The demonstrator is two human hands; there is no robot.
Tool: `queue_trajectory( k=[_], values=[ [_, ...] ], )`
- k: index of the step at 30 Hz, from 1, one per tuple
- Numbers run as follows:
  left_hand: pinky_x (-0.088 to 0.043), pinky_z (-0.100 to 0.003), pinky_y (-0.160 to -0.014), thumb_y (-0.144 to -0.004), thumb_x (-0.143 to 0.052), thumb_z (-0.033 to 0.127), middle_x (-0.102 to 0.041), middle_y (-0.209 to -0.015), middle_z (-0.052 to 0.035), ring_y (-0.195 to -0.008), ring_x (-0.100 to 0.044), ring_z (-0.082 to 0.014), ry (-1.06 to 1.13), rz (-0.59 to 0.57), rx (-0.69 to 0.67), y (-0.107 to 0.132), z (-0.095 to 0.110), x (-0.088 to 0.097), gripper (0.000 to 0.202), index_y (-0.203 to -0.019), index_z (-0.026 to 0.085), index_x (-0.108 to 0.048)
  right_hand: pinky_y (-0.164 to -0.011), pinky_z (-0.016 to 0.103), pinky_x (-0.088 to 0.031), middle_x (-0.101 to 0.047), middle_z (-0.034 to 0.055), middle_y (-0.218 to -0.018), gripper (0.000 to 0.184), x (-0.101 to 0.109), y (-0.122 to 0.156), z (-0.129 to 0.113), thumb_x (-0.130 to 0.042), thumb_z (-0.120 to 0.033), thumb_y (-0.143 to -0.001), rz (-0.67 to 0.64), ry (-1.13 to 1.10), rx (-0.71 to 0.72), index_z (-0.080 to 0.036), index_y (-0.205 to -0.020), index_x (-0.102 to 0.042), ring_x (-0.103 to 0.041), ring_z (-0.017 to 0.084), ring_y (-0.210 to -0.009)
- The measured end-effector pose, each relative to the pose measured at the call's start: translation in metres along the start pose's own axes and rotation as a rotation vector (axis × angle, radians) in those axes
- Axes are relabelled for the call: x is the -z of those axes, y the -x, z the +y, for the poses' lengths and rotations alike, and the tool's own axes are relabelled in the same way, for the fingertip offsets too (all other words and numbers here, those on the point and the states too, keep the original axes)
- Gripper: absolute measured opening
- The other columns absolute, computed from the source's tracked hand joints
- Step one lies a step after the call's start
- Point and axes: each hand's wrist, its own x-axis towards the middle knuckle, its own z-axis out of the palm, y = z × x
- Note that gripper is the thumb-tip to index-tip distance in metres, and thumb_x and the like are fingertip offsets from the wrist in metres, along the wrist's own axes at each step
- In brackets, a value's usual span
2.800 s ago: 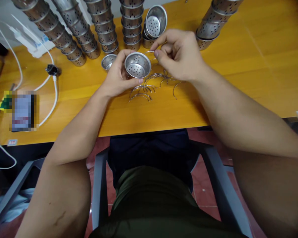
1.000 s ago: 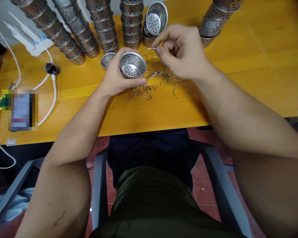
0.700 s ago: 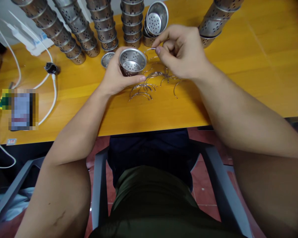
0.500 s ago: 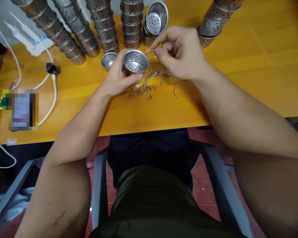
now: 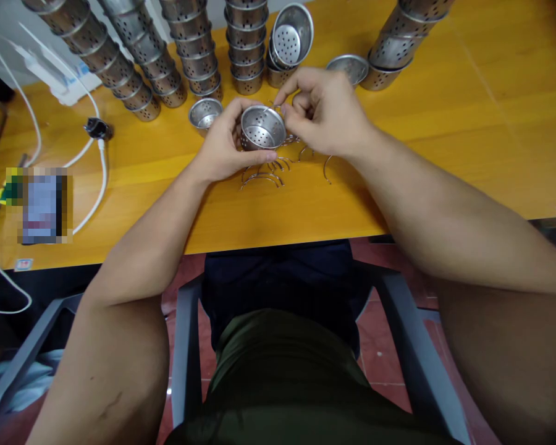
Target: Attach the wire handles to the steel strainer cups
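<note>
My left hand (image 5: 227, 140) is wrapped round a perforated metal cup (image 5: 262, 128), its opening tilted up toward me. At the cup's right rim, my right hand (image 5: 327, 111) pinches a thin curved wire handle (image 5: 272, 105); one end of it reaches over the rim, and whether it sits in a hole I cannot tell. Beneath and beside the hands lie several loose curved wire handles (image 5: 264, 177) on the wooden table (image 5: 278, 219). Another perforated cup (image 5: 204, 114) stands just left of my left hand.
Tall stacks of perforated cups (image 5: 199, 55) line the back, with another stack (image 5: 391, 49) at the right. A tilted cup (image 5: 291, 37) rests on one behind my hands; a further cup (image 5: 348, 67) is partly hidden. Left are a cable plug (image 5: 97, 128) and a blurred device (image 5: 41, 207).
My left hand has brought the cup slightly right and nearer me. My right hand has moved left and down, carrying the wire handle to the cup's rim and uncovering a cup behind.
</note>
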Motion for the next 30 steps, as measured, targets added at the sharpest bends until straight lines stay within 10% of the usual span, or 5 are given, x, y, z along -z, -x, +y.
queue_trajectory(
  k=[9, 24, 30],
  values=[
    [-0.075, -0.064, -0.118, -0.073, -0.122, 0.096, -0.085, -0.149, -0.0124, -0.138, -0.086, -0.0467, 0.015, 0.023, -0.078, 0.002, -0.002, 0.000, 0.111, -0.154, 0.039, -0.074, -0.072, 0.036, -0.036, -0.054, -0.0080, -0.068, 0.020, -0.004, 0.001, -0.005, -0.095, -0.025, -0.113, 0.017, 0.048, 0.006, -0.032, -0.117, -0.077, -0.050, 0.023, -0.069],
    [-0.069, -0.063, -0.122, -0.077, -0.129, 0.058, -0.083, -0.148, -0.0091, -0.142, -0.081, -0.0472, -0.230, 0.111, -0.031, 0.002, 0.045, -0.012, 0.092, -0.146, 0.039, -0.072, -0.071, 0.034, -0.041, -0.049, -0.0127, -0.066, 0.043, -0.020, 0.003, -0.014, -0.084, 0.007, -0.100, 0.090, 0.036, 0.030, -0.030, -0.119, -0.071, -0.049, 0.019, -0.062],
    [-0.074, -0.060, -0.110, -0.085, -0.124, 0.063, -0.090, -0.133, -0.0077, -0.125, -0.088, -0.0429, -0.121, 0.136, 0.008, 0.000, 0.044, -0.011, 0.070, -0.133, 0.038, -0.080, -0.063, 0.033, -0.042, -0.063, -0.0025, -0.078, 0.026, 0.004, 0.000, -0.004, -0.100, -0.044, -0.119, -0.083, -0.183, 0.098, -0.027, -0.111, -0.082, -0.053, 0.018, -0.067]
  ],
)
